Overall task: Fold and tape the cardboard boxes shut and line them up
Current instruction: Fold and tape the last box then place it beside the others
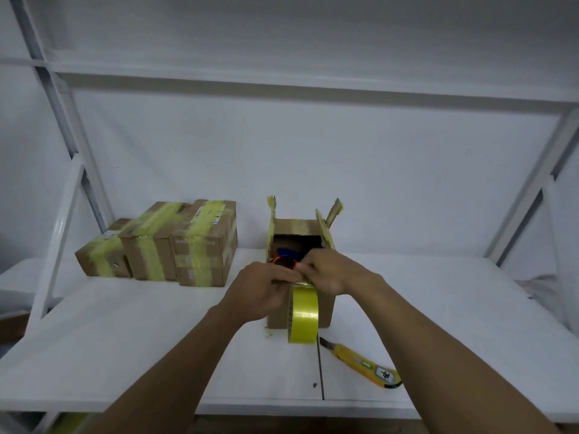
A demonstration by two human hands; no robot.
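Note:
An open cardboard box stands in the middle of the white shelf, its side and back flaps up and coloured items showing inside. A roll of yellow tape stands on edge against the box's near wall. My left hand and my right hand meet at the box's near top edge, where their fingers pinch the near flap and a strip of tape. Three taped boxes stand side by side at the left.
A yellow utility knife lies on the shelf to the right of the tape roll, blade end toward the box. White frame posts rise at the left and right. A seam runs across the shelf below the roll.

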